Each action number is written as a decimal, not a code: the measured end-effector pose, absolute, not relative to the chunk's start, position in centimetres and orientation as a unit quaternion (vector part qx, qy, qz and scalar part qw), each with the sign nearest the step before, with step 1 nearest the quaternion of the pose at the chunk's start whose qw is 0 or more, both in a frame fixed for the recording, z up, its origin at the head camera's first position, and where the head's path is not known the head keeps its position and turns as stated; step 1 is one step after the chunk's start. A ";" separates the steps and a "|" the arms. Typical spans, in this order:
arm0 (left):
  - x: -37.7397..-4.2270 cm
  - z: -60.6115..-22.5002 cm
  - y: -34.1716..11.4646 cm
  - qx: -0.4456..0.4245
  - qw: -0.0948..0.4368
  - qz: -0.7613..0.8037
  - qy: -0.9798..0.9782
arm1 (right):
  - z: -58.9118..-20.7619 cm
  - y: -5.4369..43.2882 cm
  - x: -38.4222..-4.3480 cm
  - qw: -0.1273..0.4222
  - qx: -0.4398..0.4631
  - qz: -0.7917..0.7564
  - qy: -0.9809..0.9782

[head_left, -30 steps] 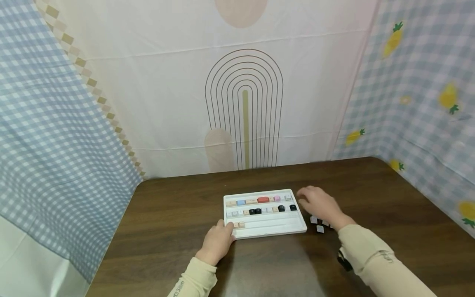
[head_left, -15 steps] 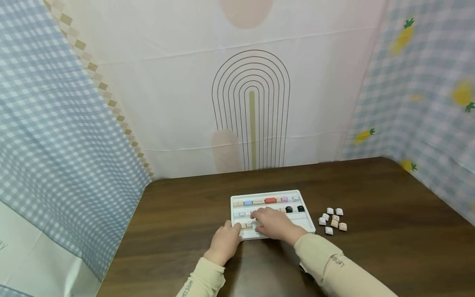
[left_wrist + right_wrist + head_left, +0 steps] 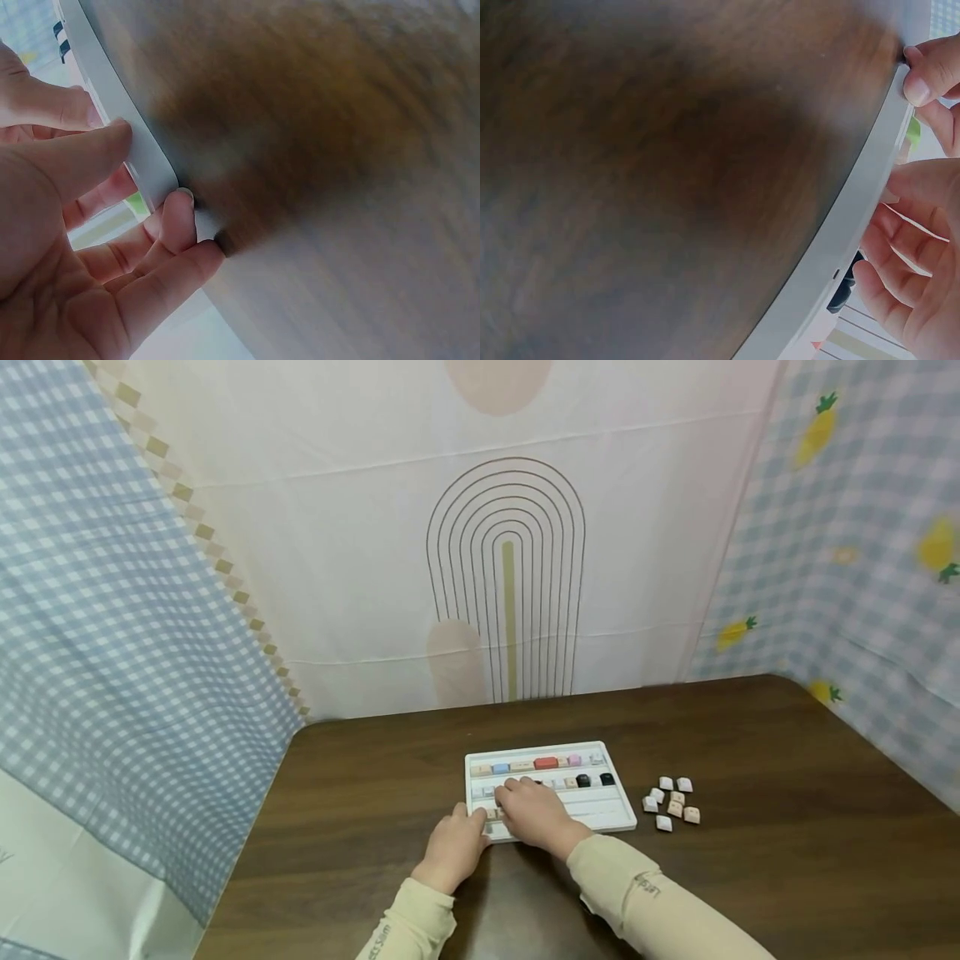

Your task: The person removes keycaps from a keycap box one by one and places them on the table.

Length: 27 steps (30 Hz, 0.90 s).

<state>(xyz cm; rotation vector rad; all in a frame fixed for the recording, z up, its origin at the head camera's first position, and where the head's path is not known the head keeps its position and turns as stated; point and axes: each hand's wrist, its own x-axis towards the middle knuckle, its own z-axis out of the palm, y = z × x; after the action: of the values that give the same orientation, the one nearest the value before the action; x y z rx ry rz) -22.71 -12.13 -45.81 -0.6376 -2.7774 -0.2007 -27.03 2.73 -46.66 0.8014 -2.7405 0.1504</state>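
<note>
Dark table (image 3: pixel 360 810), 8 loose keycaps (image 3: pixel 675 809). Left hand (image 3: pixel 454 845) grips white tray (image 3: pixel 600 817) corner; right hand (image 3: pixel 534 814) at row 3, can't tell if holding. Slack left grip could let tray skid.

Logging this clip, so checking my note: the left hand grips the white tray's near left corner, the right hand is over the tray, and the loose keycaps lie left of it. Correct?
One slip: the loose keycaps lie right of the white tray, as the head view shows. The rest stands.

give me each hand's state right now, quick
Left hand: holding the white tray at its near left corner.
Right hand: over the tray; cannot tell whether it holds anything.
</note>
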 end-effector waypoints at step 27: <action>-22.8 -46.0 -12.1 -0.221 0.129 -0.083 -0.963 | -42.1 13.1 -28.4 0.092 0.140 0.155 -0.974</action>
<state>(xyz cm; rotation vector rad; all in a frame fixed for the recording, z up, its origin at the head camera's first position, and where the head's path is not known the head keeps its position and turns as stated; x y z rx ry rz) -22.78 -12.15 -45.99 -0.6428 -2.7995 -0.2412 -28.35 13.14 -42.09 0.4172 -2.8919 0.4609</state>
